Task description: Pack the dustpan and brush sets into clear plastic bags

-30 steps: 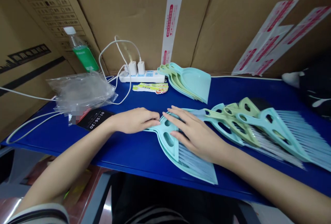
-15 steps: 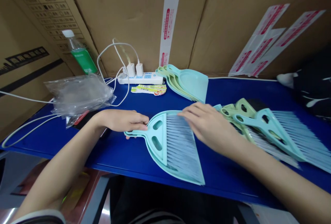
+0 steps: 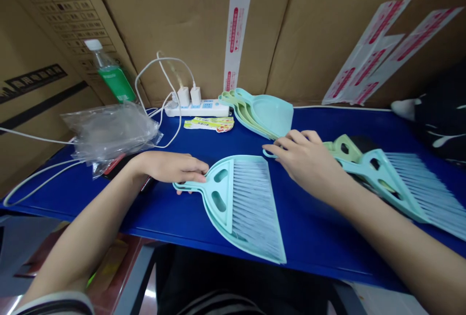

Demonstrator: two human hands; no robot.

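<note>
My left hand (image 3: 184, 168) is closed around the handle end of a light-blue hand brush (image 3: 220, 191) nested in a matching dustpan (image 3: 251, 252). The bristles lie across the pan. To the right, my right hand (image 3: 304, 162) curls over a light-blue handle (image 3: 269, 154) whose looped tip pokes out past the fingertips; the rest is hidden under the hand. Beside that hand is a pile with another light-blue brush (image 3: 386, 179) on top and a green brush (image 3: 344, 147) partly covered.
Behind, light-blue and green dustpans (image 3: 273, 113) are stacked. A white power strip (image 3: 204, 107) with cables, colourful labels (image 3: 211, 124), a clear plastic bag (image 3: 112, 128) and a green-labelled bottle (image 3: 114, 79) stand or lie at back left. Cardboard (image 3: 189, 24) walls the rear.
My right hand has left the bristles and moved right and slightly up. A light-blue handle tip from the pile now shows farther left, at its fingers. My left hand keeps its grip.
</note>
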